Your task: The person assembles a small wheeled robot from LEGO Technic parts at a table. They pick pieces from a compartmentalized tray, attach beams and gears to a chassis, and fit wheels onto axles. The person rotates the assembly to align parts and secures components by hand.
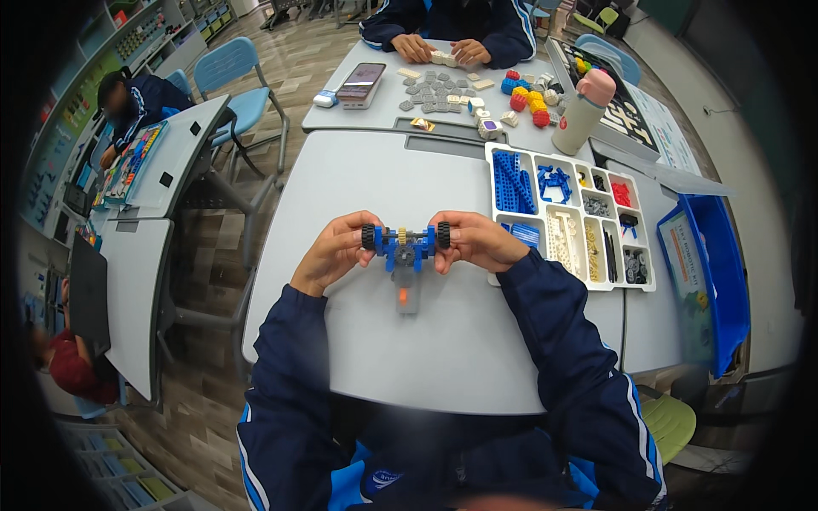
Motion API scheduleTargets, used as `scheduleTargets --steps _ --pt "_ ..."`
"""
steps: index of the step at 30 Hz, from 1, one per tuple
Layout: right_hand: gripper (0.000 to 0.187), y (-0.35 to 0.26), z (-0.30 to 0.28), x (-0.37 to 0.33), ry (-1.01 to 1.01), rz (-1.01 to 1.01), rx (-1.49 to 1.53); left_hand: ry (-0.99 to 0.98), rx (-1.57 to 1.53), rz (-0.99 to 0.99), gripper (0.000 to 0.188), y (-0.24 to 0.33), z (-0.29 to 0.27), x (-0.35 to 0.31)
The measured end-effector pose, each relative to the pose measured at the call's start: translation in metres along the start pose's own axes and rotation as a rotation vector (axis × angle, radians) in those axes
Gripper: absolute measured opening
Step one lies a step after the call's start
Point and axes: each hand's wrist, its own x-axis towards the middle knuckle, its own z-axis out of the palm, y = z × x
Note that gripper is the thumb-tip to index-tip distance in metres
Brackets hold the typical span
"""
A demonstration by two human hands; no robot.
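Between my hands, above the table (341, 183), is a small toy vehicle (402, 253) built from blue and grey bricks, with a tan gear on its axle and a grey, partly see-through block with an orange spot below. My left hand (338, 247) is closed round the black left wheel (368, 237). At the other end of the axle, my right hand (479, 241) grips the black right wheel (443, 235). Fingertips hide parts of both wheels and the blue frame's sides.
A white sorting tray (573, 153) of blue, red, grey and tan parts lies at the right, beside a blue bin (724, 281). Farther off stand a bottle (584, 112), a phone (361, 83) and loose grey tiles (439, 89). Opposite, another person's hands (439, 51) hold white pieces.
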Motion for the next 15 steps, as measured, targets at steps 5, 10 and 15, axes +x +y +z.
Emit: scheduleTargets --steps 5,10,15 --pt "0.041 0.001 0.000 0.000 -0.053 0.008 0.009 -0.027 -0.007 0.039 0.035 0.002 0.005 0.000" --pt "0.040 -0.001 0.004 -0.002 -0.043 0.003 -0.017 -0.004 0.021 0.024 0.034 0.003 0.007 0.000" --pt "0.043 -0.003 0.011 -0.002 -0.009 -0.029 -0.023 0.004 0.028 0.035 0.034 0.002 0.008 0.001"
